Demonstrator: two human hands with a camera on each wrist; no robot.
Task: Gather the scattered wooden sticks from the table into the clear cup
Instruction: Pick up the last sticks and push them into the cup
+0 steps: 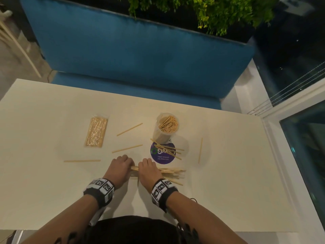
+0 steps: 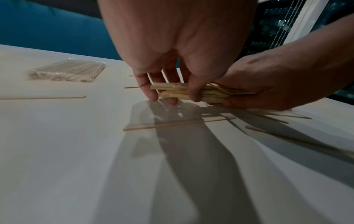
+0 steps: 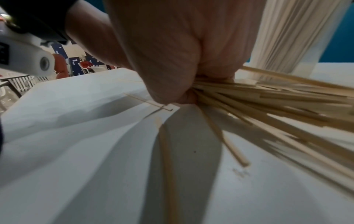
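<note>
White bench (image 1: 52, 191): carries every item listed. Bundle of wooden sticks (image 1: 168, 170): lies crosswise at the near middle of the bench, held at its left end by both hands, its right ends fanning out loose. Left hand (image 1: 121, 167): fingers curled down over the bundle's left end, thumb pressing its near side in the left wrist view. Right hand (image 1: 148, 170): just beside the left, fingers and thumb closed round the bundle. Clear cup (image 1: 166, 127): upright beyond the hands, slightly to the right, packed with sticks standing on end. Round purple sticker (image 1: 162, 153): flat on the bench, just in front of the cup, with several loose sticks (image 1: 173, 152) lying across it. Single stick (image 1: 200, 150): right of the sticker, lengthwise. Two slanted sticks (image 1: 129, 129): between the cup and the packet, one nearer the hands than the other. Single stick (image 1: 81, 161): left of the hands, crosswise. More loose sticks (image 2: 162, 125): on the bench beneath and near the bundle. Sealed clear packet of sticks (image 1: 96, 132): far left, flat. Blue seat (image 1: 140, 50): behind the bench. Green plants (image 1: 202, 13): above the seat back.
</note>
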